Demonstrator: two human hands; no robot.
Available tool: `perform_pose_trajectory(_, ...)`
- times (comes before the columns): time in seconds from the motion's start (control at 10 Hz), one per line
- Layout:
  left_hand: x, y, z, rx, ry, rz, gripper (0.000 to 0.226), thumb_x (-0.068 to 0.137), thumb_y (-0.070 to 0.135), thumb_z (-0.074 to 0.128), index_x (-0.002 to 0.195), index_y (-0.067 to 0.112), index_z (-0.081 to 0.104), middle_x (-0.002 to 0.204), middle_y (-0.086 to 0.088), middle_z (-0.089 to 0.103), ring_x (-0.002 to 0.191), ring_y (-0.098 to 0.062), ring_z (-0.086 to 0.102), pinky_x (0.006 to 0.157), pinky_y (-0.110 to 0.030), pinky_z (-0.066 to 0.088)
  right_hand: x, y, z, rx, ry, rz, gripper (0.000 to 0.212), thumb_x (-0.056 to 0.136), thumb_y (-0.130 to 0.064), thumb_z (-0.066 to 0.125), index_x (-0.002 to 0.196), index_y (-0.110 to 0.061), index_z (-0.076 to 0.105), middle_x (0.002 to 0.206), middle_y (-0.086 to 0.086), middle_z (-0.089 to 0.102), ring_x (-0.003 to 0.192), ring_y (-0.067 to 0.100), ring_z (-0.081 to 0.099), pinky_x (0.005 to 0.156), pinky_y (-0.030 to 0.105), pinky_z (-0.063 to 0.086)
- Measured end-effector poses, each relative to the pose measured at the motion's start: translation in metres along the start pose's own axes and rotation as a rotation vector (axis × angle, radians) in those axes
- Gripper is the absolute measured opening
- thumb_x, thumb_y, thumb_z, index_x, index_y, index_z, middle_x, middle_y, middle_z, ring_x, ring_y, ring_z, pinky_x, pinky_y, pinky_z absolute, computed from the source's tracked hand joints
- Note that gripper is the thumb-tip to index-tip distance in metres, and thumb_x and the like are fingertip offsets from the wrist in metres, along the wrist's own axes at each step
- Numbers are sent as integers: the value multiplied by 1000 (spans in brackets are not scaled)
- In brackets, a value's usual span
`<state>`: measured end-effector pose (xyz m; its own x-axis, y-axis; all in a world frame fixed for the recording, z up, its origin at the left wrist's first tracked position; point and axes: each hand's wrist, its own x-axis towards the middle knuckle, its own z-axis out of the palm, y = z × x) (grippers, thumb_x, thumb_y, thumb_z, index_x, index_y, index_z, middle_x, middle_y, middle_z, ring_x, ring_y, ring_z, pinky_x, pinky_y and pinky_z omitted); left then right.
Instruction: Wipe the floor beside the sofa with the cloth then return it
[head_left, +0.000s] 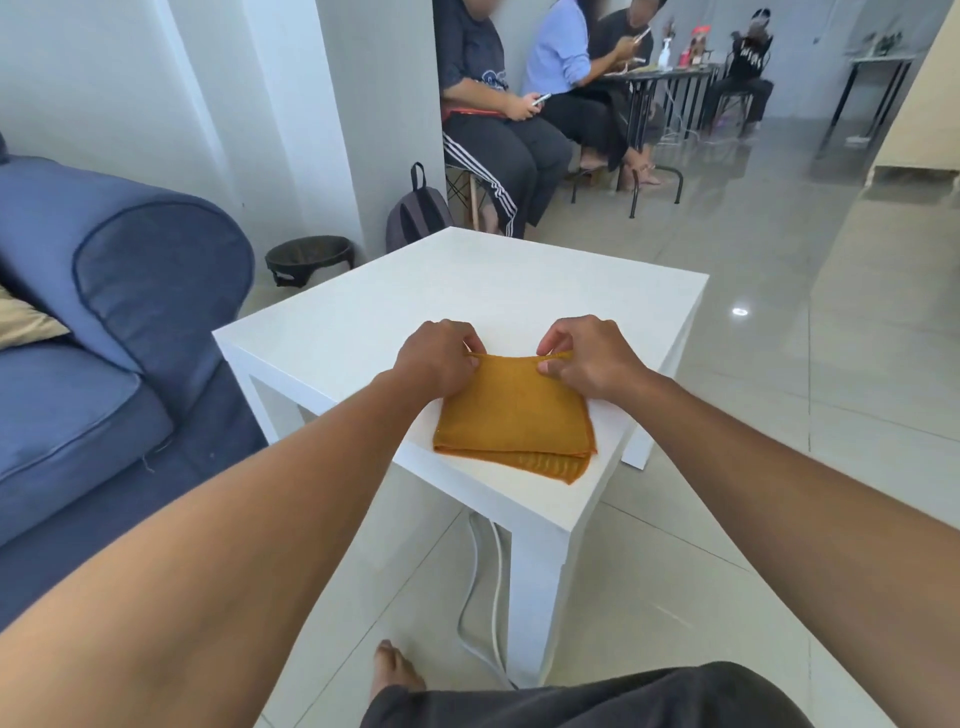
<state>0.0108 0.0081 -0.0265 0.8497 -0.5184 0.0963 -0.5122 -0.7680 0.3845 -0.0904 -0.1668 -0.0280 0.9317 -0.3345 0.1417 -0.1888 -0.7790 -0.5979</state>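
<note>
A folded mustard-yellow cloth (514, 415) lies near the front corner of a small white table (519, 291). My left hand (436, 358) pinches the cloth's far left corner. My right hand (592, 358) pinches its far right corner, and the far edge is lifted slightly between them. A blue sofa (119, 322) stands to the left of the table. Grey floor tiles (431, 566) show between the sofa and the table.
A white cable (483, 587) runs along the floor under the table by my bare foot (395, 670). A dark bin (309, 258) and a backpack (415, 213) sit by the white pillar. Several people sit on chairs at the back. Open tiled floor lies to the right.
</note>
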Motion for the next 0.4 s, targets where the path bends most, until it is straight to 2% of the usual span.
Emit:
perform_pose_trajectory(0.1, -3, -2, 3, -7, 25, 4, 25, 92, 19, 57, 115, 25, 65, 122, -1, 60, 113, -20, 55, 95, -33, 49, -3, 3, 3, 4, 36, 7, 21, 86, -22, 78, 105, -16, 72, 114, 4, 67, 105, 18, 58, 87, 26, 41)
perform_pose_trajectory(0.2, -17, -1, 6, -17, 157, 19, 36, 91, 23, 57, 128, 23, 57, 130, -3, 54, 123, -23, 47, 101, -37, 44, -13, 4, 5, -37, 163, -47, 18, 85, -24, 78, 100, -18, 71, 107, 2, 64, 108, 22, 55, 86, 27, 39)
perform_pose_trajectory(0.3, -38, 4, 11, -33, 244, 46, 42, 93, 33, 54, 133, 21, 54, 138, -3, 49, 130, -23, 42, 106, -39, 38, -25, 0, 11, -62, 185, -86, 12, 86, -28, 76, 94, -19, 73, 105, 3, 65, 109, 22, 55, 87, 28, 39)
perform_pose_trajectory(0.4, -65, 10, 24, 73, 134, 119, 60, 94, 53, 43, 145, 20, 43, 157, -1, 33, 146, -20, 25, 118, -40, 22, -42, -2, 17, -55, 145, -110, 14, 88, -34, 72, 96, -22, 74, 111, 1, 68, 115, 21, 57, 93, 28, 41)
